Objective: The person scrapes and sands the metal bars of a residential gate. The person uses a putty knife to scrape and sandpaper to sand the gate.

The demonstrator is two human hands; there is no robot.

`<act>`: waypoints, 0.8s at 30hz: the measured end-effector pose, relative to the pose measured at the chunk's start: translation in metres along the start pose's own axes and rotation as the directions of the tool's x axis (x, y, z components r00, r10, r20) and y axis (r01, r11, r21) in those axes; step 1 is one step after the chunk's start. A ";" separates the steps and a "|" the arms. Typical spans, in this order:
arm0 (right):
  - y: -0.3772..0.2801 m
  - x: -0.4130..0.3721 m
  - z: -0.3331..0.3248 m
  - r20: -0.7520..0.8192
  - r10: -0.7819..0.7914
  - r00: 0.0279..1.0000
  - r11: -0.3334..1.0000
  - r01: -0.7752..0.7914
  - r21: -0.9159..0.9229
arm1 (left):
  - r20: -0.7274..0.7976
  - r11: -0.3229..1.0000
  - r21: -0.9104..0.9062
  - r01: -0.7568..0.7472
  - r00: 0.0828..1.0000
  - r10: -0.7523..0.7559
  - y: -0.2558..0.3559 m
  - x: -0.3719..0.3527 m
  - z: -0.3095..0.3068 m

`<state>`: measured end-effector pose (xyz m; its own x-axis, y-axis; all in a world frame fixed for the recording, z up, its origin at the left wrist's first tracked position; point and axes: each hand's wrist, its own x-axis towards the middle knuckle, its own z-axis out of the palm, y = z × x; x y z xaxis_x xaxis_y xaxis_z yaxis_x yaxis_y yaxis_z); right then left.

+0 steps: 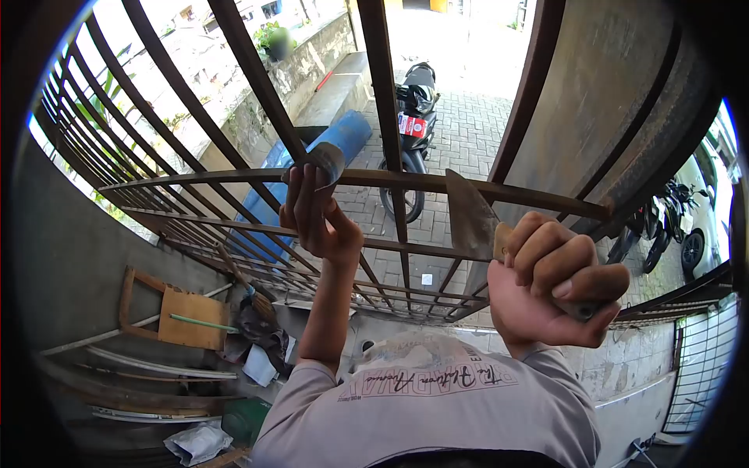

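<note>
The sandpaper [326, 160] is folded over the top bar of the railing [234, 181], pinched there by the left hand [312, 210], fingers closed on it. Just right of it along the same bar, the scraper [470, 217] stands blade-up with its tip touching the bar. The right hand [550, 285] is fisted tight round its handle. Beyond the railing, below, are a blue barrel [347, 131] and a parked motorbike [413, 117].

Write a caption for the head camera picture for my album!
Left hand presses sandpaper against a railing bar while the right hand grips a scraper.
</note>
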<state>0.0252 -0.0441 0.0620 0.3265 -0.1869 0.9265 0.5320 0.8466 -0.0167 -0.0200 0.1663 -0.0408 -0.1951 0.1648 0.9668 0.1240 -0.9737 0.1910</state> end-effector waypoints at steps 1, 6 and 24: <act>-0.003 0.000 0.001 -0.110 0.056 0.992 0.997 -0.050 0.057 | 0.007 1.000 -0.002 0.001 1.000 -0.001 0.009 -0.005 0.001; -0.006 0.004 0.008 -0.011 0.113 0.994 0.987 -0.111 0.112 | 0.181 0.981 -0.126 -0.150 0.968 0.172 0.012 -0.028 -0.003; -0.018 0.013 -0.009 -0.009 0.149 0.989 0.985 -0.148 0.094 | 0.245 0.998 -0.058 -0.003 0.969 0.018 0.012 0.015 -0.019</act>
<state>0.0266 -0.0659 0.0710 0.4094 -0.0631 0.9102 0.4018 0.9081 -0.1178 -0.0401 0.1542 -0.0270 0.0511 0.1810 0.9821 0.0679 -0.9818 0.1774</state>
